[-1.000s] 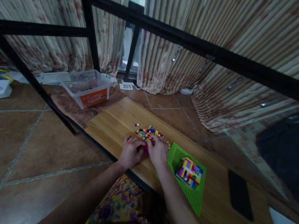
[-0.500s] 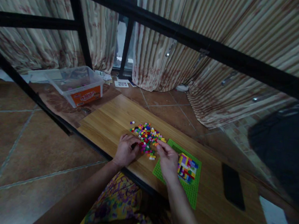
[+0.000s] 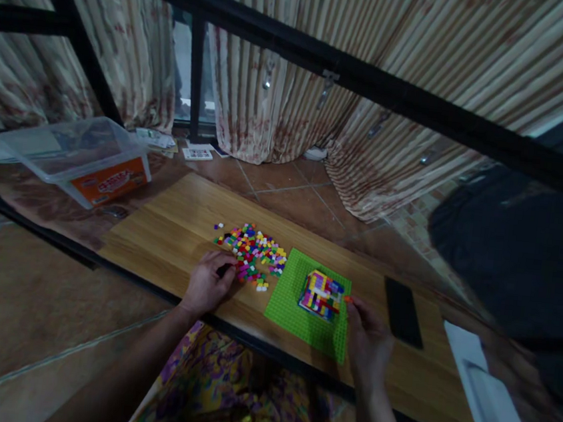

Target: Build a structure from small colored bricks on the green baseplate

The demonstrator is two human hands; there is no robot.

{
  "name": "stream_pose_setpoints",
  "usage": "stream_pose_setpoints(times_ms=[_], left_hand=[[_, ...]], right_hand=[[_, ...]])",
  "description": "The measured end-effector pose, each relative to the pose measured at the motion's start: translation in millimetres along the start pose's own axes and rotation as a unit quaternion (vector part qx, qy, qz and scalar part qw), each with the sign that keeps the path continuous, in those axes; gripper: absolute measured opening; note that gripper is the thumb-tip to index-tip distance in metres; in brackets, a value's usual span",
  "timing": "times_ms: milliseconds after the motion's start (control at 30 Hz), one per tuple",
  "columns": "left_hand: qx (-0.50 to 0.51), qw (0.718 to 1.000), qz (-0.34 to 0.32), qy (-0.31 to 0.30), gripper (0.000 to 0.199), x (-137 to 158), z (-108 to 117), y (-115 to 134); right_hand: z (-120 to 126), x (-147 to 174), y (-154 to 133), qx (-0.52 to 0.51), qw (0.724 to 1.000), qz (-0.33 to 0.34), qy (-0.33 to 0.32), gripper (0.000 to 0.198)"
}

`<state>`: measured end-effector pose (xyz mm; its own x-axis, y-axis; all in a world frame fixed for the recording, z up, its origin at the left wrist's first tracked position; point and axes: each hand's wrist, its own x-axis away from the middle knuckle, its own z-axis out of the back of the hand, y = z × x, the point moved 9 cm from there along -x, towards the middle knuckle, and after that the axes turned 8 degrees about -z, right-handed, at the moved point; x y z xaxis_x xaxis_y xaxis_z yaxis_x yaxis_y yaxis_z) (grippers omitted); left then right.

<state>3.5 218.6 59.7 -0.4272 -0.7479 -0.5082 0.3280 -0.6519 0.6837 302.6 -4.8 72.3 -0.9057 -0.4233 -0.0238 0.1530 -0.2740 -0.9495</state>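
A loose pile of small coloured building bricks (image 3: 257, 252) lies on the wooden table. My left hand (image 3: 208, 284) rests at the pile's near left edge, its thumb and fingers curled together; whatever is between them is hidden. Right of the pile lies a green baseplate (image 3: 285, 299), bearing a multicoloured block built of bricks (image 3: 320, 294). My right hand (image 3: 371, 338) is at the baseplate's right edge, just right of the built block. Between its thumb and fingertips it pinches a small orange brick (image 3: 348, 299).
A black phone-like slab (image 3: 403, 311) lies on the wooden table (image 3: 158, 238), right of the baseplate. Beyond its right end is a white object (image 3: 489, 387). A clear plastic box (image 3: 108, 179) with an orange label stands on the floor at left. A black metal bar (image 3: 298, 48) crosses before striped curtains.
My right hand has moved from the pile across the baseplate to its right side, carrying the orange brick. My left hand stays by the pile. The view has turned to the right.
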Motion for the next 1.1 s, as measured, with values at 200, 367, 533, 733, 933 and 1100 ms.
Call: stream_pose_setpoints(times_ms=[200,367,533,733,933,1100], left_hand=[[-0.002,1.000,-0.010,-0.002,0.011,-2,0,0],[-0.008,1.000,-0.017,0.000,0.012,-2,0,2],[-0.017,1.000,-0.017,-0.001,0.014,-3,-1,1],[-0.016,1.000,-0.015,-0.001,0.014,-2,-1,0],[-0.018,1.000,-0.010,-0.006,0.014,-1,-2,-2],[-0.020,1.000,-0.019,-0.004,0.014,-2,-3,-1]], right_hand=[[-2,-21,12,0.019,1.000,0.022,-0.009,0.036],[-12,-25,18,0.026,0.999,0.036,-0.029,0.033],[-16,-28,24,-0.027,0.999,0.015,-0.035,0.030],[-21,-31,43,-0.139,0.985,-0.092,-0.053,0.030],[-31,-30,55,-0.227,0.958,-0.158,-0.075,0.029],[-36,-31,52,-0.263,0.949,-0.145,-0.097,0.031]])
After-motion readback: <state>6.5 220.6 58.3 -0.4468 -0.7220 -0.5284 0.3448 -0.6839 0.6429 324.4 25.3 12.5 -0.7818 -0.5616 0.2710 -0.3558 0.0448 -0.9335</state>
